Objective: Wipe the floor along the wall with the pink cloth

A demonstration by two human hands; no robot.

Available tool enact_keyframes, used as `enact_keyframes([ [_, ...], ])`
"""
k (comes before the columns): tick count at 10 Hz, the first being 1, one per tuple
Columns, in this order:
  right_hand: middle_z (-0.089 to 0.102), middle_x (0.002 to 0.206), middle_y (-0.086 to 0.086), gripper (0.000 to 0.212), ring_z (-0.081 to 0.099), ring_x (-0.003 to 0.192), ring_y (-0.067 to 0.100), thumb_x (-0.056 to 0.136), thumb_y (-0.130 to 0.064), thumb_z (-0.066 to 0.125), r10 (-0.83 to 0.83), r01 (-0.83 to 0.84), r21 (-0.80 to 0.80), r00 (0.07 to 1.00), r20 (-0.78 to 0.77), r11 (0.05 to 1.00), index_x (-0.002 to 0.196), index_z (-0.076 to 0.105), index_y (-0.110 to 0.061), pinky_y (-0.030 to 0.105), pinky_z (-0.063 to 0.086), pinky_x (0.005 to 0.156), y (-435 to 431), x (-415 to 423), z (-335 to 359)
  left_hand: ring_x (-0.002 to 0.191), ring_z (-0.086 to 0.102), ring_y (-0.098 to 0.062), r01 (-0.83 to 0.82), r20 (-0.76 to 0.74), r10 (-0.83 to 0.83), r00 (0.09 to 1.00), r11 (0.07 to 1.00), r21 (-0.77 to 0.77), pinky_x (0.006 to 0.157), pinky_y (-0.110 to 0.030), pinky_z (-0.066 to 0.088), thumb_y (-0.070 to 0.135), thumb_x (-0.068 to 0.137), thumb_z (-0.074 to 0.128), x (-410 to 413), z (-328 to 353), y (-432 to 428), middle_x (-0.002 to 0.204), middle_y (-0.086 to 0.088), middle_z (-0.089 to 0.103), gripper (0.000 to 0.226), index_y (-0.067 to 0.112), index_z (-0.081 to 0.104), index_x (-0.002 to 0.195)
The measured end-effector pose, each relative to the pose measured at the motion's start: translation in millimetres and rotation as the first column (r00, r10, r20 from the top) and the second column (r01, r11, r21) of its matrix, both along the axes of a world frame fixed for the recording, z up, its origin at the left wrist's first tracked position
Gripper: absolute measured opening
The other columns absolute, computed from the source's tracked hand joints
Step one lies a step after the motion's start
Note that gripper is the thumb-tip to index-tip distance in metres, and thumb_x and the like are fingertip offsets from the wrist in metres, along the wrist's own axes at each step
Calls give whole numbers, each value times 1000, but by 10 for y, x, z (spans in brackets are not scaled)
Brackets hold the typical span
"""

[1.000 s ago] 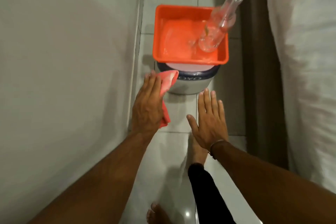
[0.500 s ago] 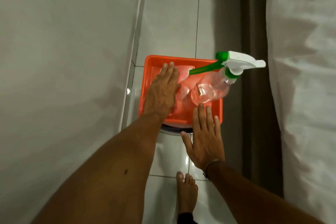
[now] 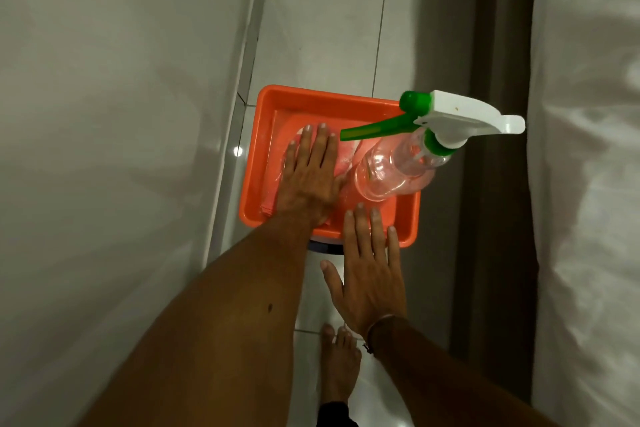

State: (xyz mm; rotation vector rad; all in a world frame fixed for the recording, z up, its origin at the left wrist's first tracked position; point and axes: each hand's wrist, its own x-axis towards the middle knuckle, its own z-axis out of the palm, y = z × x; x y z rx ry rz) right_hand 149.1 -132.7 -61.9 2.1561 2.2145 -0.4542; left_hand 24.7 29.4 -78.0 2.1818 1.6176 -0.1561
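Your left hand [image 3: 308, 180] lies flat, fingers straight and close together, pressing the pink cloth [image 3: 346, 158] down inside the rectangular orange plastic tub [image 3: 254, 163]. The cloth shows only beside and under that palm, in the tub's left half. A clear plastic spray bottle with a white-and-green trigger head [image 3: 398, 166] stands tilted in the tub's right half, just beside your thumb. Your right hand [image 3: 369, 274] is open, fingers spread, holding nothing, its fingertips over the tub's near rim. The tub sits close to the grey wall [image 3: 114, 149] on the pale tiled floor [image 3: 322, 31]. Your bare foot [image 3: 337, 364] stands below.
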Motion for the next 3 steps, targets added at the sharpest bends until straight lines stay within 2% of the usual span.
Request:
enact_keyframes([
  [2, 17, 179, 16, 89, 13, 167, 37, 104, -60, 42, 32, -33, -15, 999, -42, 999, 171, 17, -9, 61, 15, 134, 24, 63, 145, 166, -17, -30, -69, 15, 69, 998, 998, -16, 137, -52, -7, 59, 111, 23, -135, 291, -45, 180, -12, -16, 81, 14, -10, 170],
  [3, 3, 180, 12, 86, 5, 168, 35, 105, -60, 34, 60, -63, -22, 993, -101, 998, 171, 7, -11, 63, 16, 133, -44, 125, 527, 167, -12, -31, -98, 15, 97, 995, 992, 74, 138, -54, -1, 54, 113, 27, -416, 666, -273, 181, -13, -11, 77, 15, -7, 170],
])
